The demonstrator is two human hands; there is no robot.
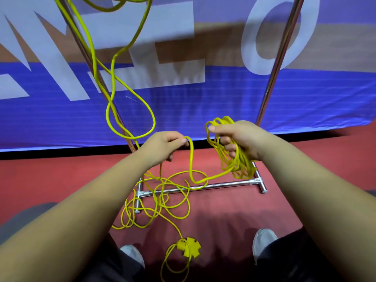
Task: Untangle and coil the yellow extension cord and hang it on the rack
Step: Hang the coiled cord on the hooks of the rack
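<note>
Hands, head view: right hand (242, 139) grips the coiled part of the yellow extension cord (243, 172); left hand (164, 146) pinches the next strand beside it. Loose tangle lies below on the floor (274, 210), over the rack (227, 184) base, nearer the left hand

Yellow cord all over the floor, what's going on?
A person is coiling the yellow extension cord. The right hand grips a bundle of loops, and the left hand pinches the next stretch. More cord lies tangled on the red floor around the base of the rack, its socket end near the shoes. Some hangs down from above.
</note>
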